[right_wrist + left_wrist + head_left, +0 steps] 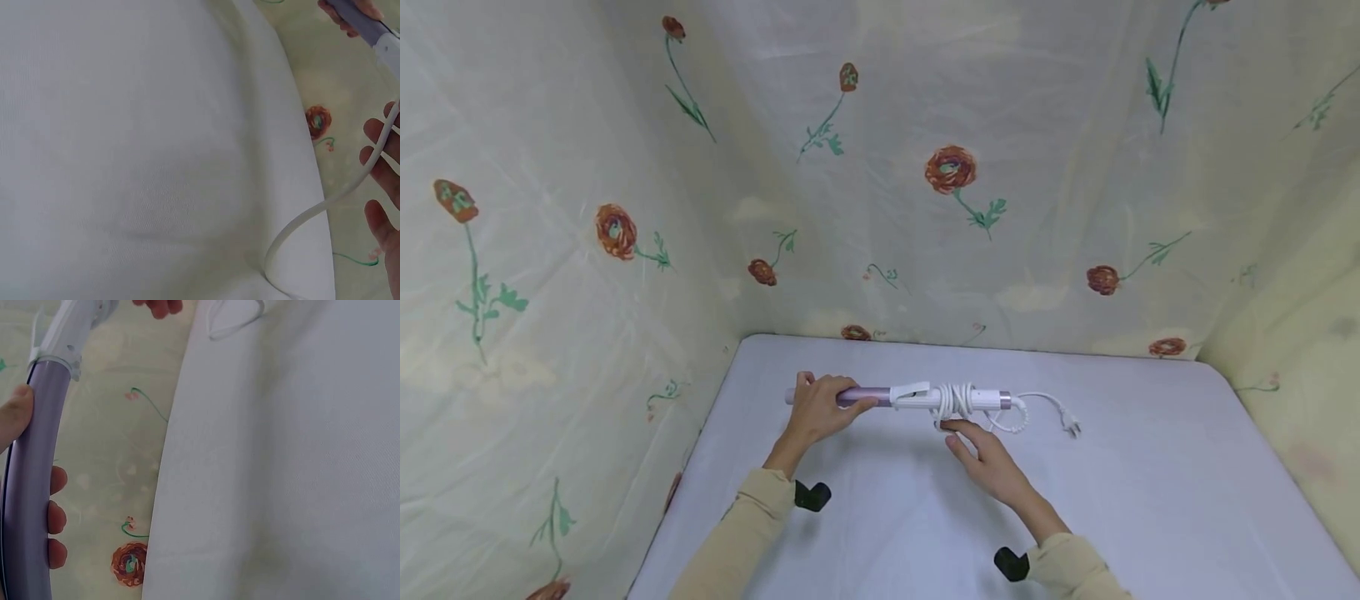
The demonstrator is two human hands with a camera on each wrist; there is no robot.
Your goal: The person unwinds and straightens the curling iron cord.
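Note:
A curling iron with a purple barrel (37,456) and white handle (987,400) is held level above the table, its clip lever (912,389) toward the top. My left hand (820,408) grips the barrel, thumb on one side and fingers round the other. White cord (955,402) is wound in several loops about the handle. Just below those loops is my right hand (996,471), its fingers extended. In the right wrist view a stretch of cord (312,212) runs across these spread fingers, with the thumb apart from it.
The cord's plug (1071,423) hangs off to the right of the handle. Beneath everything lies a white-covered table (887,533). Flower-patterned cloth (1037,208) encloses the back and both sides. A dark wrist mount (812,497) shows by the left sleeve, another (1011,564) by the right.

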